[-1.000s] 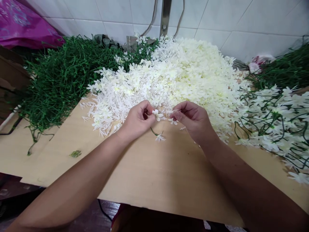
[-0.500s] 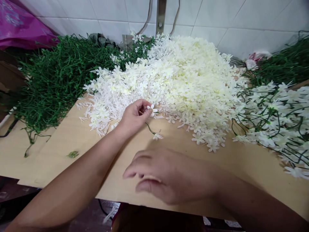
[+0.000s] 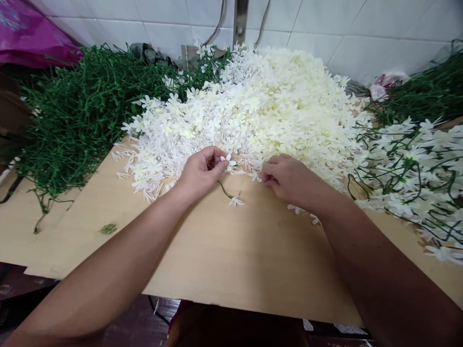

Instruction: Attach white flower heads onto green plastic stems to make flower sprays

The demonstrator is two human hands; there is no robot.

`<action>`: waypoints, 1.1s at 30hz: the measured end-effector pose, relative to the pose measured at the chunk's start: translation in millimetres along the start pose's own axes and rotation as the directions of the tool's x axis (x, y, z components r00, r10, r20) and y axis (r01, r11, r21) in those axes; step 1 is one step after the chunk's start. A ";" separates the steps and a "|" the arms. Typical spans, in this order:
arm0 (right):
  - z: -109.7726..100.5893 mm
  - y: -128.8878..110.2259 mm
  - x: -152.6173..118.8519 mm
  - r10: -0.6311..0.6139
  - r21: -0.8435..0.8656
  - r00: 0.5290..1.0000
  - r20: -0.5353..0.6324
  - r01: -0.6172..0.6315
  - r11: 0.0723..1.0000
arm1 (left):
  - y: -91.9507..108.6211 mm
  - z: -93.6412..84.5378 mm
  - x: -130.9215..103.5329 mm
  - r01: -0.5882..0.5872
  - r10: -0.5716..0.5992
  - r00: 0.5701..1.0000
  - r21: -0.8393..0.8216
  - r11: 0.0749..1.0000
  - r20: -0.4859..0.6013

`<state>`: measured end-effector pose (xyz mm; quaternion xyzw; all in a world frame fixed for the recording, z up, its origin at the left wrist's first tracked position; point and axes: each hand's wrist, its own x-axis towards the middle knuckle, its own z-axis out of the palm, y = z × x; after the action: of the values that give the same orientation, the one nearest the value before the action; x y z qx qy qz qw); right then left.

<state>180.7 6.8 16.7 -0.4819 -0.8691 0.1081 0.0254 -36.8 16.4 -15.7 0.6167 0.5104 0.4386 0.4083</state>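
Observation:
Between thumb and fingers, my left hand (image 3: 203,169) pinches an artificial flower stem; a white blossom (image 3: 226,161) shows at its fingertips. A green branch ending in a white flower tip (image 3: 236,200) hangs just below that hand, over the board. To the right, my right hand (image 3: 289,179) has its fingers curled together at the front edge of the heap of loose white petals (image 3: 296,106). Its fingertips are beside a single white flower piece (image 3: 255,176); what lies between them is hidden. White stamen pieces (image 3: 159,159) are piled left of the petals.
Green plastic stems (image 3: 79,111) are heaped at the left, near a magenta bag (image 3: 32,38). Assembled white flowers on stems (image 3: 408,178) lie at the right, with more green stems (image 3: 430,91) behind. A cardboard sheet (image 3: 217,260) covers the table; a tiled wall (image 3: 318,24) stands behind.
My right hand has moved up and away from the front of the board to the edge of the petal heap, and its fingers have closed. My left hand stays nearly still with its flower stem.

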 end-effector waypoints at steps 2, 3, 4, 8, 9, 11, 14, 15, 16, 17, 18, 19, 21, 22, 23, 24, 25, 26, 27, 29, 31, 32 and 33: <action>-0.4 0.2 0.4 -0.005 0.074 0.997 -0.076 0.011 0.997 | 1.0 0.1 -0.7 -0.009 0.009 1.000 0.008 1.000 -0.001; -1.1 0.1 0.0 0.011 0.132 0.991 -0.131 0.006 0.991 | 1.8 0.1 -1.0 -0.014 0.014 1.000 0.011 1.000 -0.003; -1.9 0.0 -0.6 0.041 0.206 0.982 -0.183 -0.003 0.979 | 2.6 0.2 -1.3 -0.018 0.018 1.000 0.015 1.000 -0.003; -1.7 -0.7 -0.7 0.198 0.572 0.944 -0.264 -0.012 0.820 | 4.3 0.9 -1.9 -0.027 0.026 1.000 0.016 1.000 0.015; -0.5 -0.8 0.5 0.231 0.656 0.940 -0.249 -0.012 0.754 | 4.2 1.2 -2.0 -0.026 0.025 0.999 0.014 1.000 0.023; 2.3 -0.9 3.8 0.285 0.790 0.939 -0.194 -0.023 0.612 | 3.6 1.9 -2.5 -0.024 0.023 0.999 0.015 1.000 0.036; 4.7 -1.4 8.0 0.312 0.895 0.944 -0.108 -0.044 0.444 | 2.2 3.0 -4.0 -0.028 0.026 0.998 0.042 0.999 0.051; 4.7 -1.7 8.6 0.316 0.909 0.944 -0.095 -0.047 0.414 | 1.7 3.2 -4.6 -0.034 0.031 0.998 0.053 0.998 0.056; 4.4 -1.9 8.8 0.322 0.915 0.942 -0.092 -0.048 0.400 | 1.3 3.5 -5.1 -0.040 0.036 0.997 0.063 0.997 0.061; 4.1 -2.0 8.6 0.330 0.915 0.939 -0.094 -0.049 0.400 | 0.9 3.6 -5.6 -0.043 0.039 0.997 0.072 0.996 0.066; 3.9 -1.9 8.3 0.336 0.912 0.937 -0.098 -0.050 0.407 | 0.5 3.7 -5.9 -0.046 0.040 0.997 0.079 0.996 0.070; 3.8 -1.7 7.8 0.339 0.907 0.935 -0.103 -0.051 0.418 | 0.0 3.7 -6.2 -0.047 0.041 0.997 0.086 0.995 0.071; 4.4 -0.9 6.9 0.331 0.895 0.937 -0.114 -0.047 0.443 | -0.7 3.6 -6.6 -0.052 0.044 0.996 0.099 0.994 0.075; 4.9 -0.6 6.5 0.324 0.887 0.938 -0.122 -0.043 0.460 | -1.0 3.7 -6.7 -0.054 0.046 0.996 0.104 0.993 0.077; 5.6 -0.5 6.1 0.316 0.876 0.939 -0.135 -0.037 0.481 | -1.2 3.8 -6.9 -0.056 0.047 0.996 0.109 0.992 0.080; 6.3 -0.9 5.7 0.308 0.860 0.939 -0.152 -0.028 0.509 | -1.3 4.0 -7.1 -0.055 0.046 0.996 0.114 0.992 0.082; 6.9 -1.9 5.3 0.300 0.840 0.938 -0.177 -0.015 0.542 | -1.4 4.4 -7.3 -0.053 0.044 0.996 0.117 0.992 0.083; 7.4 -3.7 4.8 0.289 0.815 0.933 -0.214 0.008 0.580 | -1.6 4.9 -7.5 -0.049 0.039 0.996 0.119 0.992 0.081; 7.9 -6.3 4.2 0.274 0.783 0.924 -0.265 0.040 0.621 | -1.8 5.5 -7.8 -0.044 0.035 0.996 0.119 0.992 0.077; 9.1 -13.8 3.0 0.230 0.700 0.894 -0.384 0.119 0.704 | -2.7 6.7 -8.5 -0.034 0.026 0.997 0.119 0.992 0.067; 10.9 -23.1 2.0 0.172 0.597 0.861 -0.479 0.176 0.783 | -4.0 8.0 -9.5 -0.029 0.023 0.998 0.124 0.992 0.054; 12.1 -27.7 1.6 0.147 0.546 0.847 -0.510 0.187 0.817 | -4.4 8.6 -10.1 -0.030 0.023 0.998 0.128 0.991 0.052; 13.7 -31.9 1.4 0.130 0.502 0.838 -0.529 0.186 0.845 | -4.4 9.3 -10.9 -0.033 0.027 0.998 0.130 0.991 0.052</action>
<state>151.4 -10.6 10.0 -0.4526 -0.7675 0.2036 0.4057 -30.1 5.8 -23.8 0.6606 0.5183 0.3945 0.3732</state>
